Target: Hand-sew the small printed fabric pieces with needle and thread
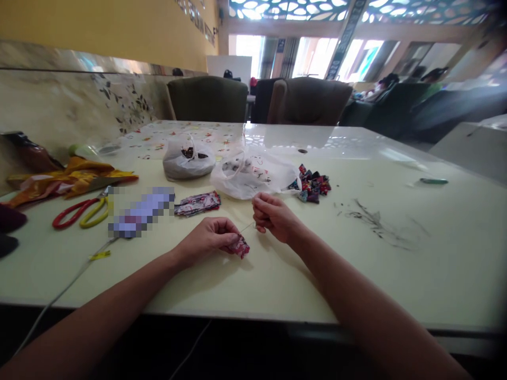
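Note:
My left hand [212, 237] pinches a small gathered piece of patterned fabric [241, 247], pink and red with white, just above the table's front half. From that fabric a thin pale thread [248, 228] runs up to my right hand [275, 215], whose fingers are closed on it. Whether a needle sits in those fingers I cannot make out. Behind my left hand lies a stack of folded fabric strips [198, 203] in a similar print. A white plastic bag [257, 177] rests behind my right hand, beside a heap of dark patterned fabric pieces [314, 184].
Red and yellow-handled scissors [79, 211] lie left, near a blurred-out flat object [144, 211] with a cable [75, 279]. Another plastic bag [188, 161] holds dark bits. Orange cloth [75, 179] is at far left. Dark thread scraps [372, 219] and a green tool [433, 181] lie right.

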A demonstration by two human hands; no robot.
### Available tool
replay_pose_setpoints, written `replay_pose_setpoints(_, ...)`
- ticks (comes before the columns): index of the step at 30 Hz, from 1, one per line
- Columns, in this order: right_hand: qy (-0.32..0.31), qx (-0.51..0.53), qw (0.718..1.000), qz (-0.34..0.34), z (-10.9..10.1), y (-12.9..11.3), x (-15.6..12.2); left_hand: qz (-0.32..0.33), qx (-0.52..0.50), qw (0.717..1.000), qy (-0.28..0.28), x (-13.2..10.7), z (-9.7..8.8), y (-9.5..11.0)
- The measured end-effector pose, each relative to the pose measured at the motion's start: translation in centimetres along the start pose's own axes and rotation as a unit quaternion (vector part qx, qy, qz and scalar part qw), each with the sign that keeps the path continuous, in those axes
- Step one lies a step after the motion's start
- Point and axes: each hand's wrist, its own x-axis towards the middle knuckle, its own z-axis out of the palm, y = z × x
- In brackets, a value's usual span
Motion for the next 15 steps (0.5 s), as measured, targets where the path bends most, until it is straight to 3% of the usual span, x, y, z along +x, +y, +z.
replay_pose_setpoints(15, 0.123, 0.046, 0.99, -0.051, -1.6, -1.2, 0.2, -0.056, -0.009, 0.996, -0.068, -0.4, 0.1, 0.5)
